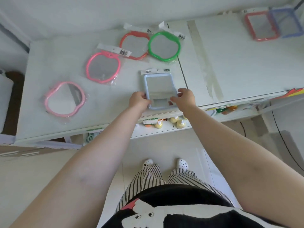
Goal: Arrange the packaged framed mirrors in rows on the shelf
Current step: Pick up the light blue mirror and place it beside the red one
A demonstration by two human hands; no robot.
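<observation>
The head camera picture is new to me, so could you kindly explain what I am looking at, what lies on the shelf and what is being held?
There is no machine here: a person wears one wide-angle camera on the head, looking forward and down past both arms to the floor. The left hand and right hand hold a pale blue rectangular mirror in its clear bag by its two sides, at the front of the white shelf. Four round wrapped mirrors lie there: a light pink mirror, a bright pink mirror, a red mirror and a green mirror. At the far right lie a red rectangular mirror and a blue rectangular mirror, which overlap.
</observation>
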